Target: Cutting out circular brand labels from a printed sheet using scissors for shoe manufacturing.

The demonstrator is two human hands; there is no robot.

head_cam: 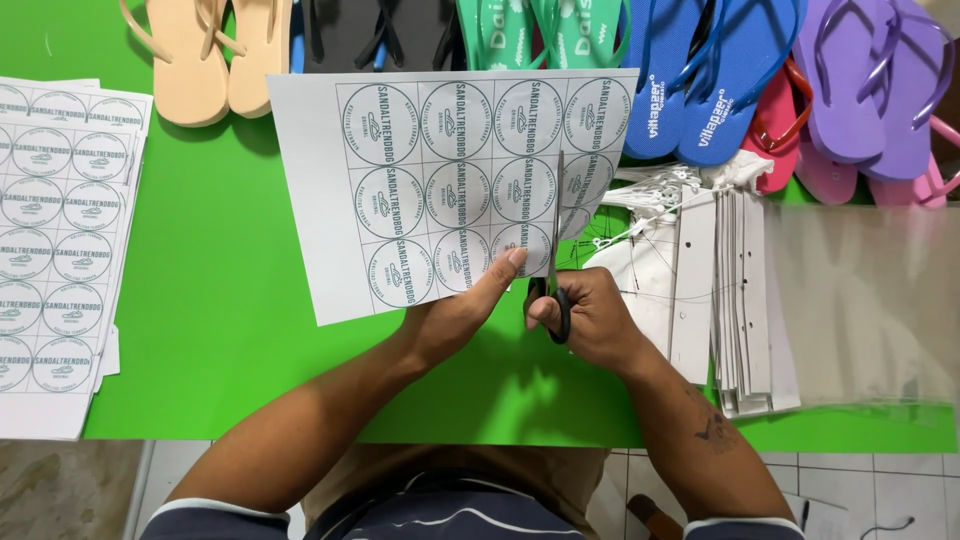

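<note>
the left hand (460,315) pinches the label sheet (440,180) between thumb and fingers, while the right hand (590,320), fingers curled through the scissors (556,250), cuts upward. best to hold the sheet taut and keep the blades between the circles.

Above the left hand (455,315), one sheet (440,180) shows twelve round labels in three rows of four. One pair of scissors (556,270) sits in the right hand (590,320). Far left of both lies one stack of label sheets (60,240).
</note>
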